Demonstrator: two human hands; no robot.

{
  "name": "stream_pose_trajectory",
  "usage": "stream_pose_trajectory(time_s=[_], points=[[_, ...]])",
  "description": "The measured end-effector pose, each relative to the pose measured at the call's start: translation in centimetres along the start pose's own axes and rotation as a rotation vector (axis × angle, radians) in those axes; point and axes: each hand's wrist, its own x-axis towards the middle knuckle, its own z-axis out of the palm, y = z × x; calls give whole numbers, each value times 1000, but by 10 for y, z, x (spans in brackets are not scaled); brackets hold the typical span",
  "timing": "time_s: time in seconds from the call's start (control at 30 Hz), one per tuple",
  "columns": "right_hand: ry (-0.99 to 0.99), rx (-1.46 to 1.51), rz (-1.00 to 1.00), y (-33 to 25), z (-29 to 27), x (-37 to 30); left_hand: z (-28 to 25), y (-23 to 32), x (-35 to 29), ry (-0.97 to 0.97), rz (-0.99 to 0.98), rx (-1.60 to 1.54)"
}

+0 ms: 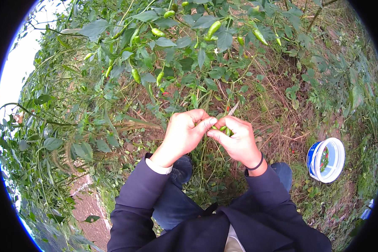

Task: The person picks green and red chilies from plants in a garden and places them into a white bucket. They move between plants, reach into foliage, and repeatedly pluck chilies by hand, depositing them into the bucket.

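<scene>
My two hands meet in front of me, below a chili plant (pixel 189 63) hung with several green peppers. In the curled fingers of my right hand (pixel 241 140) lie a few small green chili peppers (pixel 227 131). A thin, pointed, pale sliver that looks like a blade tip (pixel 234 108) sticks up beyond those fingers; its other end is hidden. My left hand (pixel 185 133) is closed, thumb pressed against forefinger, right beside the peppers. What lies in that pinch is too small or hidden to make out.
A white plastic tub (pixel 326 160) with a blue outside stands on the ground to my right, some green and red peppers inside. Leafy plants (pixel 50 126) crowd the left side. Grass and dry stems (pixel 277 109) cover the soil. My legs (pixel 172 210) are below my arms.
</scene>
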Motion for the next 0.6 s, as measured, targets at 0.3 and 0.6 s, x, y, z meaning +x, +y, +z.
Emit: stream_pose_trajectory(time_s=[0.3, 0.6], points=[[-256, 1204, 403, -29, 1, 58, -51, -10, -4, -249, -213, 391], [-292, 1095, 570, -29, 91, 146, -80, -38, 13, 681, -38, -65]])
